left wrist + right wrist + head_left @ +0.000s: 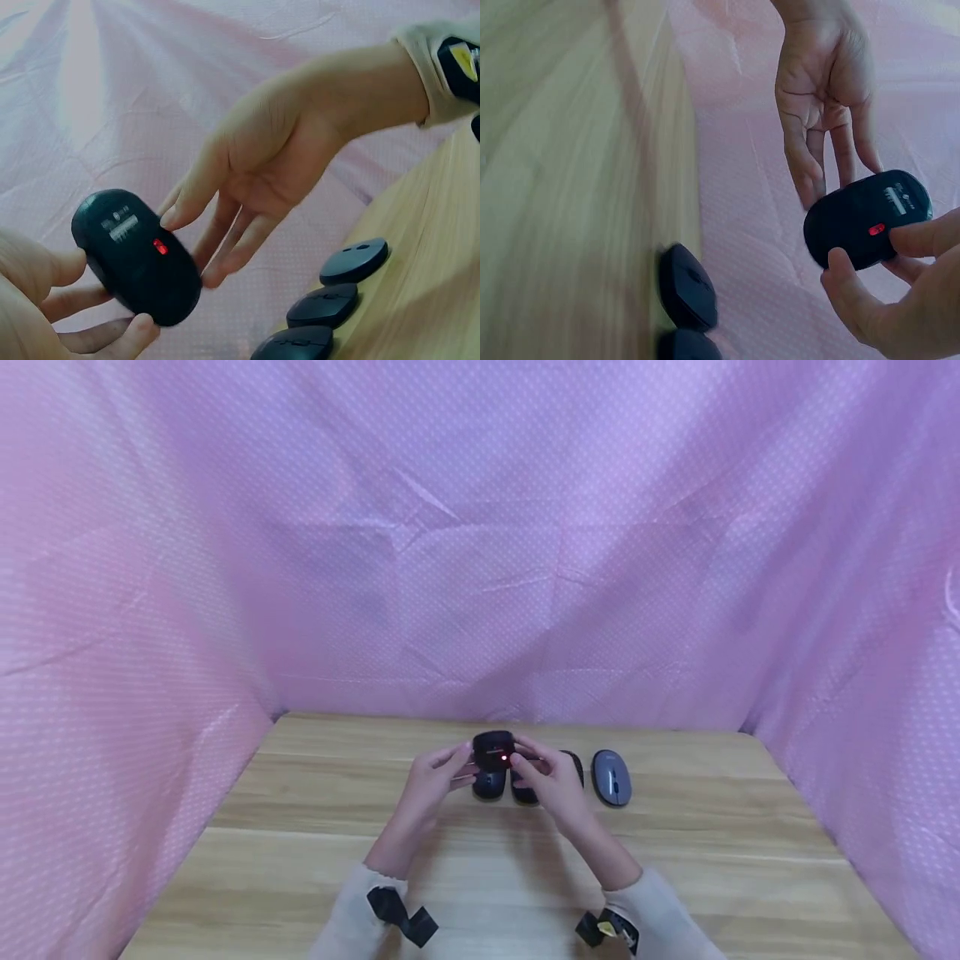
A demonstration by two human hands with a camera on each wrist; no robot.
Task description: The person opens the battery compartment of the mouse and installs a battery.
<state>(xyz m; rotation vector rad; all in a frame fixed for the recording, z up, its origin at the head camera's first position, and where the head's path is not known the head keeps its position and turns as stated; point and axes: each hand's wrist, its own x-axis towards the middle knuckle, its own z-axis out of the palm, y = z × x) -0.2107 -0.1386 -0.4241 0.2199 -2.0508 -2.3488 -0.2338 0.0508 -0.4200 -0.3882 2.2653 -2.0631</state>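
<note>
A black computer mouse [492, 750] is held up above the table, its underside toward me, with a pale label and a glowing red sensor light. My left hand [433, 781] grips one end between thumb and fingers. At the opposite end, my right hand [553, 785] pinches the mouse, its thumb on the underside near the red light. Below the held mouse lies another black mouse [489, 786]. Dark mouse parts [525, 794] show beneath my right hand, which hides the rest. A grey mouse [612, 778] lies to the right of that hand.
The mice rest in a row on a light wooden table [300, 860], as the left wrist view also shows. Pink dotted cloth [480, 568] hangs behind the table and along both sides. Black straps [401, 917] are around both sleeved wrists.
</note>
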